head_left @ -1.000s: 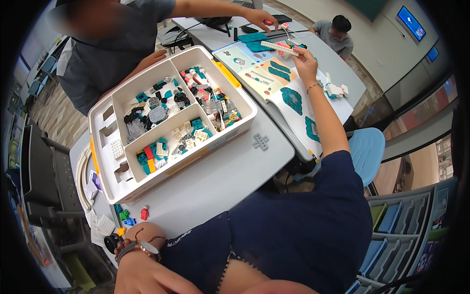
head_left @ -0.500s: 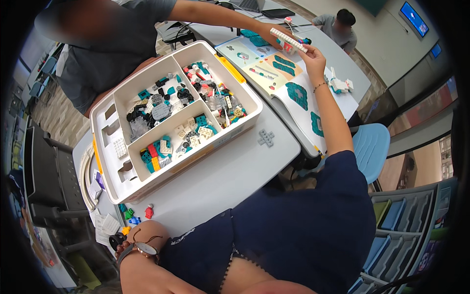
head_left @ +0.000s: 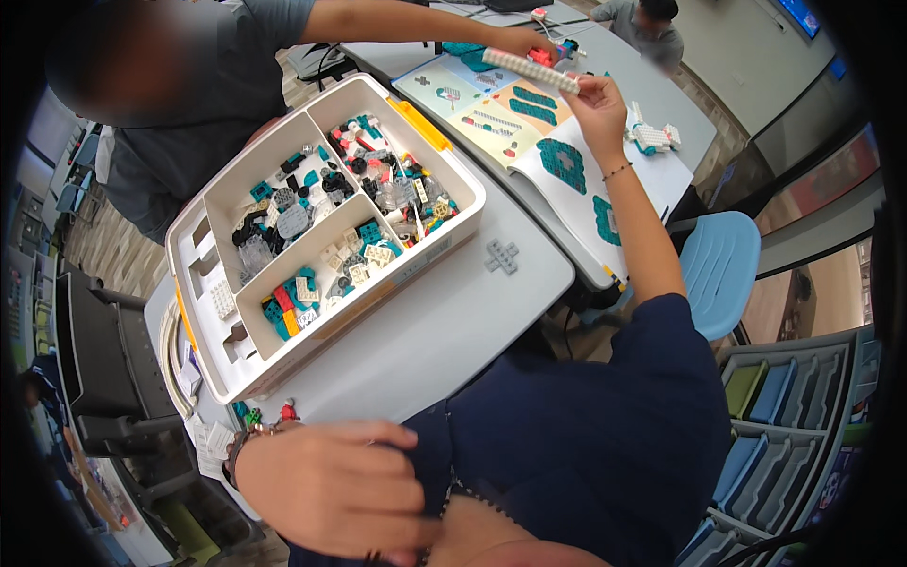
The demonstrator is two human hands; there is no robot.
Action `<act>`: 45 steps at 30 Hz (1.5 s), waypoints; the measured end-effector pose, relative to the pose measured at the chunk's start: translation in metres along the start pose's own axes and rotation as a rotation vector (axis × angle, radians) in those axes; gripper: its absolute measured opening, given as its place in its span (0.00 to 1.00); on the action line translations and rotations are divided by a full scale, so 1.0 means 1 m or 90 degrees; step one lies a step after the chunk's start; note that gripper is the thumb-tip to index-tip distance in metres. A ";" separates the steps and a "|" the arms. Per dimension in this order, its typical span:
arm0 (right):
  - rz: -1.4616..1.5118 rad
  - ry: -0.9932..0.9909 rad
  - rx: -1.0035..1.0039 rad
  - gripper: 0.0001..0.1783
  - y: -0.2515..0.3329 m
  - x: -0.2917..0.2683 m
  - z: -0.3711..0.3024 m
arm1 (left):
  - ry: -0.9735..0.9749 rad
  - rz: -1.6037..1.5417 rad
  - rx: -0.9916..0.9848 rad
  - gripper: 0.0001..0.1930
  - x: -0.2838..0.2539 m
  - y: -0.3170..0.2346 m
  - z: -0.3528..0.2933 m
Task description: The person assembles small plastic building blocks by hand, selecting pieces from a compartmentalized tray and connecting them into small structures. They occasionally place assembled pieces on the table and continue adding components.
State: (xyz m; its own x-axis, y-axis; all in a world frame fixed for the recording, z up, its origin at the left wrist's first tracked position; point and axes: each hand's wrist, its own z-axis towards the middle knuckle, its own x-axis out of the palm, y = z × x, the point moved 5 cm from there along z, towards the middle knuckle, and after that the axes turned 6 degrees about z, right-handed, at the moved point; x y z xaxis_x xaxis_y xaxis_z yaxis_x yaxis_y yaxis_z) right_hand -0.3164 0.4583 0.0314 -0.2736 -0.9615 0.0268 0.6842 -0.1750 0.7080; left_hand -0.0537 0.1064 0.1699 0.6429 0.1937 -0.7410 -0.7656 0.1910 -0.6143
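Note:
My right hand point(head_left: 602, 102) reaches far out over the instruction booklet point(head_left: 487, 121), its thumb and fingers closed on one end of a long white studded building plate point(head_left: 529, 70). The plate hangs above the pages, partly covering a co-worker's hand point(head_left: 521, 43) behind it. Close to my chest is my left hand point(head_left: 331, 491), its back turned up and its fingers bent inward and smeared by motion. Nothing shows in it, but its palm is hidden.
A white divided bin point(head_left: 326, 326) holds many loose building pieces. Beside it lies a grey cross-shaped piece point(head_left: 502, 257). A white and teal model point(head_left: 652, 132) stands past my right wrist. Small coloured figures point(head_left: 253, 414) lie near the bin. A blue chair point(head_left: 720, 269) stands at right.
My left hand has swung up into fuller view before my chest. The plate in my right hand has shifted slightly left, and the co-worker's hand is now further behind it.

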 end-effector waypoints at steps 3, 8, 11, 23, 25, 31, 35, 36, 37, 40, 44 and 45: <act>0.112 -0.124 0.087 0.14 -0.004 -0.007 0.001 | -0.066 0.027 -0.117 0.10 0.003 0.019 0.000; 0.127 -0.053 0.093 0.16 0.032 0.020 0.003 | -0.084 0.021 -0.239 0.10 0.010 0.050 -0.001; 0.042 0.017 0.140 0.18 -0.001 0.027 0.008 | -0.123 -0.029 -0.271 0.08 0.024 0.072 -0.003; -0.413 0.293 0.207 0.19 -0.081 0.061 -0.007 | -0.193 -0.420 -0.540 0.13 0.108 0.163 -0.053; -0.453 0.283 0.128 0.17 -0.077 0.058 -0.007 | -0.229 -0.484 -0.545 0.13 0.111 0.169 -0.059; -0.569 0.357 -0.048 0.13 -0.011 0.068 -0.017 | -0.269 -0.550 -0.536 0.12 0.114 0.175 -0.066; -0.618 0.528 -0.026 0.20 -0.014 0.073 -0.036 | -0.273 -0.551 -0.542 0.12 0.112 0.178 -0.064; -0.618 0.544 0.003 0.21 -0.016 0.072 -0.038 | -0.272 -0.553 -0.543 0.12 0.114 0.178 -0.064; -0.606 0.564 0.002 0.19 -0.017 0.071 -0.036 | -0.273 -0.551 -0.541 0.13 0.113 0.178 -0.066; -0.551 0.563 0.070 0.17 -0.011 0.064 -0.033 | -0.283 -0.551 -0.545 0.13 0.114 0.178 -0.066; -0.575 0.517 -0.034 0.13 0.012 0.058 -0.057 | -0.286 -0.563 -0.558 0.13 0.113 0.177 -0.066; -0.584 0.498 -0.075 0.13 0.020 0.059 -0.064 | -0.287 -0.560 -0.553 0.13 0.113 0.177 -0.067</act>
State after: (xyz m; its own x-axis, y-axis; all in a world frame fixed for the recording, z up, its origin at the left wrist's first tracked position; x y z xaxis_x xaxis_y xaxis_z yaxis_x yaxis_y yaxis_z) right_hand -0.2755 0.3846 0.0015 -0.2342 -0.3311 -0.9141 0.5194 -0.8374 0.1702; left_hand -0.1185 0.0978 -0.0408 0.7522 0.6575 0.0447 0.2542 -0.2269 -0.9402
